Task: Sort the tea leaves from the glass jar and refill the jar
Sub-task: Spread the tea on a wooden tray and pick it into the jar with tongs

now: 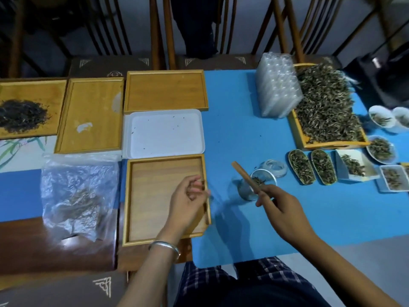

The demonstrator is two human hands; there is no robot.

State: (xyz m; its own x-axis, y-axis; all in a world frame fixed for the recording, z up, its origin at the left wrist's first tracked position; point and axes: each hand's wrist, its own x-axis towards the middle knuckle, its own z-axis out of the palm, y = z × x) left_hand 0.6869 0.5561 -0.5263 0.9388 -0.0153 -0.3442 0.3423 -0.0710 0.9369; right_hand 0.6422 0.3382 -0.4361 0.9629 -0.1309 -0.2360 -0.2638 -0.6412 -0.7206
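A small glass jar (247, 191) stands on the blue mat (232, 134), a few tea leaves (258, 181) at its mouth. Its glass lid (274, 168) lies just behind it. My right hand (281, 207) is shut on a wooden scoop (245, 177) that slants across the jar's mouth. My left hand (188, 200) hovers over the right edge of the near wooden tray (143, 196), its fingers curled around a pinch of tea leaves; a silver bangle (164, 245) circles its wrist.
A white tray (163, 134) with a few specks and two bare wooden trays (166, 90) (90, 114) lie behind. Dark tea (22, 116) sits far left, a plastic bag (77, 196) near left. Right: heaped tea tray (327, 107), plastic containers (276, 85), several small dishes (380, 149).
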